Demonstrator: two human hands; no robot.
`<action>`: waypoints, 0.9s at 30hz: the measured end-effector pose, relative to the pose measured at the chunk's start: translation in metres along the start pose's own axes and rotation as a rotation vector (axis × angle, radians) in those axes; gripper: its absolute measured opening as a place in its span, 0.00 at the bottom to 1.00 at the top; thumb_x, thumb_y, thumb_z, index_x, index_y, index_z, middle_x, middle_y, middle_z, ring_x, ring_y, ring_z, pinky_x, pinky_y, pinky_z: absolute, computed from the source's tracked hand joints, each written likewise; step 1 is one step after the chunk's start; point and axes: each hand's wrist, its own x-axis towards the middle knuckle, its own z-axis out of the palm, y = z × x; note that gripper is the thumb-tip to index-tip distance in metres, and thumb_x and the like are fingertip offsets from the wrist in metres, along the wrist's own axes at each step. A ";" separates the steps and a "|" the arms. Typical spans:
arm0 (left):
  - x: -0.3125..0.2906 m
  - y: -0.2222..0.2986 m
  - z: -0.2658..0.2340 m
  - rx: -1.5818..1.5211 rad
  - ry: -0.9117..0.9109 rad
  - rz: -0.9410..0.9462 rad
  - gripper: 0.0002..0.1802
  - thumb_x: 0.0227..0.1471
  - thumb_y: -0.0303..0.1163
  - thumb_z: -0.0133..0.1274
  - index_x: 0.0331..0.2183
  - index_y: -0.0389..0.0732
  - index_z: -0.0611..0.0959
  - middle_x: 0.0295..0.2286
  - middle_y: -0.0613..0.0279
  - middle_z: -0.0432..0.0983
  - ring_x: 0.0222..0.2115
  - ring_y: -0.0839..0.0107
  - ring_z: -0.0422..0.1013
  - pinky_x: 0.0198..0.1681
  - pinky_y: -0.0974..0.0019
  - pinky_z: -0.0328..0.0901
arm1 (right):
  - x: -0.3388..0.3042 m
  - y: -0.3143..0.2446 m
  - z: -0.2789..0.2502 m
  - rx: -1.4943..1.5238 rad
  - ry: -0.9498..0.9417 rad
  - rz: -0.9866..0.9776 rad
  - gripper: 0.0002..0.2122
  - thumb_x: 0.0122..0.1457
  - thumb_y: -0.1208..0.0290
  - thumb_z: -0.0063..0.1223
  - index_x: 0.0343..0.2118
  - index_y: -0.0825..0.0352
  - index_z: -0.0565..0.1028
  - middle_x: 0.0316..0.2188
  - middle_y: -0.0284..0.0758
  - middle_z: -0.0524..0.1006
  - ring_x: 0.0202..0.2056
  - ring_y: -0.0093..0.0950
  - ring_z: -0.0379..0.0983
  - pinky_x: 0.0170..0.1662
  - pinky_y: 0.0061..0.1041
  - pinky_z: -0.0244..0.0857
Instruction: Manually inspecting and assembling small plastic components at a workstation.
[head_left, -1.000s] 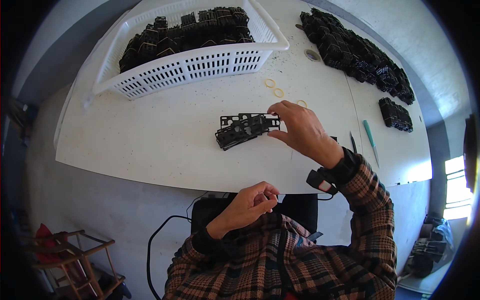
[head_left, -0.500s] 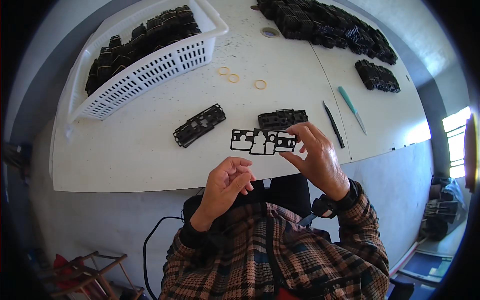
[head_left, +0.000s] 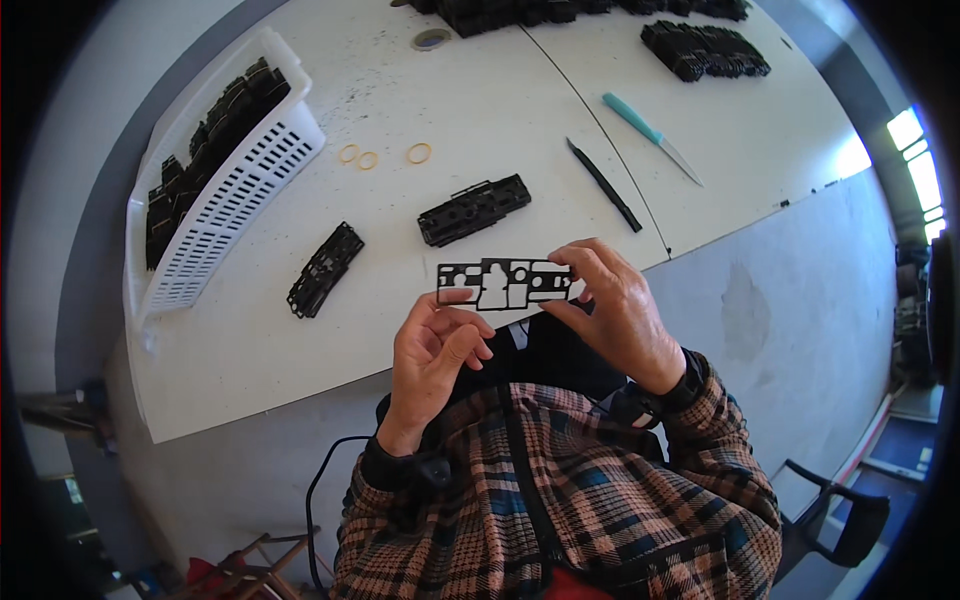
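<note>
A thin black plastic frame (head_left: 494,284) with several cut-out openings is held up near the table's front edge. My right hand (head_left: 625,315) grips its right end between thumb and fingers. At the frame's lower left corner, the index finger of my left hand (head_left: 430,355) overlaps or touches it; that hand's fingers are loosely bent and apart, with nothing gripped. Just beyond the frame lies one stack of similar black frames (head_left: 474,209), and a smaller stack (head_left: 326,270) rests to its left.
A white perforated basket (head_left: 235,200) filled with black parts (head_left: 200,165) stands at left. Three yellow rubber bands (head_left: 419,153) and a tape roll (head_left: 431,39) lie beyond. To the right are a black pen-like tool (head_left: 604,185), a turquoise-handled knife (head_left: 645,130) and more bundled black parts (head_left: 705,50).
My view has turned, so the table's contents appear shifted and rotated. My left hand has come up to the frame's left end, while the right hand keeps its grip.
</note>
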 end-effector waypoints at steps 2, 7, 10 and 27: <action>0.003 -0.003 0.004 -0.003 0.005 -0.001 0.19 0.58 0.33 0.55 0.47 0.33 0.71 0.32 0.56 0.78 0.26 0.76 0.74 0.28 0.76 0.68 | -0.003 0.004 0.000 0.030 0.007 -0.022 0.20 0.48 0.76 0.65 0.44 0.67 0.72 0.40 0.38 0.74 0.35 0.32 0.74 0.32 0.24 0.71; 0.006 -0.006 0.013 0.002 0.022 0.001 0.19 0.57 0.33 0.56 0.46 0.32 0.71 0.33 0.53 0.79 0.26 0.73 0.75 0.27 0.75 0.69 | -0.009 0.009 0.003 0.066 0.007 -0.013 0.20 0.48 0.76 0.65 0.45 0.67 0.71 0.41 0.38 0.73 0.36 0.33 0.74 0.33 0.25 0.72; 0.006 -0.008 0.015 0.008 0.023 -0.013 0.18 0.57 0.32 0.56 0.44 0.32 0.73 0.32 0.52 0.79 0.25 0.73 0.75 0.26 0.75 0.69 | -0.010 0.011 0.006 0.076 0.009 0.002 0.20 0.48 0.76 0.65 0.45 0.67 0.71 0.41 0.38 0.73 0.36 0.33 0.74 0.33 0.25 0.72; 0.005 -0.004 0.004 -0.053 0.221 -0.012 0.13 0.60 0.32 0.51 0.32 0.30 0.78 0.25 0.52 0.79 0.20 0.70 0.75 0.23 0.72 0.69 | -0.010 0.009 0.021 0.217 0.041 0.091 0.30 0.46 0.79 0.66 0.55 0.66 0.69 0.44 0.37 0.74 0.37 0.25 0.73 0.33 0.20 0.73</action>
